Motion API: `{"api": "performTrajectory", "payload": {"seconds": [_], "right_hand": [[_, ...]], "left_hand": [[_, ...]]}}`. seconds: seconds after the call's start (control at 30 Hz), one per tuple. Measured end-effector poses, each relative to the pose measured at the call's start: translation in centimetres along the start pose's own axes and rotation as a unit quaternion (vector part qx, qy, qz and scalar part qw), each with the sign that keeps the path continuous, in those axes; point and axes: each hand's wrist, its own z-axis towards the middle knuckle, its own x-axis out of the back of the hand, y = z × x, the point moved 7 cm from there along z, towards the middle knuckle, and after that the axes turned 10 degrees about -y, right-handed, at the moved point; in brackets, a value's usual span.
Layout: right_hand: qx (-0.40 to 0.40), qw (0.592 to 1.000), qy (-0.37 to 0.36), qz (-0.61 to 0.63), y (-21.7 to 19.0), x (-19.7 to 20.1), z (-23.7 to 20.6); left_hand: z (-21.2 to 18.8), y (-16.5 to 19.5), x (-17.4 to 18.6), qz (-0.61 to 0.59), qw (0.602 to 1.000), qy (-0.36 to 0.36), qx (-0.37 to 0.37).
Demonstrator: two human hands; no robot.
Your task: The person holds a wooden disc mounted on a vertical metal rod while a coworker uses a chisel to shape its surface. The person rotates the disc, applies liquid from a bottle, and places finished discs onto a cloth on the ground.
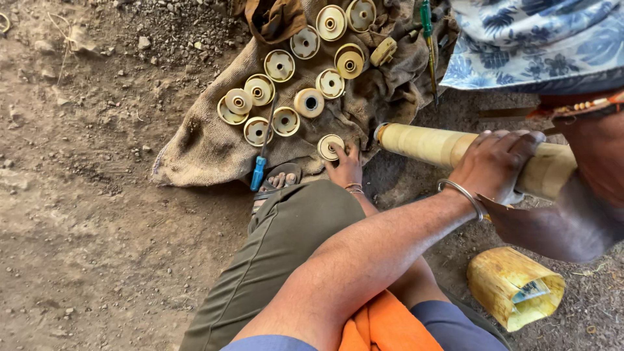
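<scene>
**Two hands, a tube and a spread of discs**

Toward 3 o'clock in the view, the left hand (495,162) is wrapped over a long cream tube (429,144). Its fingers are curled down around the tube in a firm grip, and a metal bangle (463,193) sits on the wrist. The tube lies nearly level, with its open end pointing to 9 o'clock and its far end running off to 3 o'clock under the hand. The left forearm crosses over the right arm to get there.

Just at 12 o'clock from the raised knee, the right hand (345,166) rests on the sack (201,146). Its fingertips touch the lower rim of a single cream disc (330,147). Whether they pinch the disc or only lie against it, I cannot tell. This disc lies flat on the near edge of the sack, just at 9 o'clock from the tube's open end.

More discs (279,65) of the same kind lie spread over the sack from 10 to 12 o'clock. A blue-handled screwdriver (259,173) lies among them, near a sandalled foot (278,182).

A green-handled screwdriver (427,19) lies at 1 o'clock. A yellow can (513,286) lies on its side on the dirt at 5 o'clock. Another person in a flowered shirt (539,39) sits at 2 o'clock, with one arm (559,227) beside the tube.
</scene>
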Motion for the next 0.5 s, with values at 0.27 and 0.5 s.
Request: {"api": "performTrajectory", "payload": {"seconds": [0.27,0.5], "right_hand": [[-0.019,0.999,-0.017,-0.026,-0.7,0.0,1.1],[-0.177,0.982,-0.001,0.064,0.3,1.7,2.1]], "left_hand": [[-0.4,0.6,1.9,-0.024,1.0,0.002,-0.013],[-0.3,0.9,3.2,-0.064,0.997,0.014,-0.029]]}}
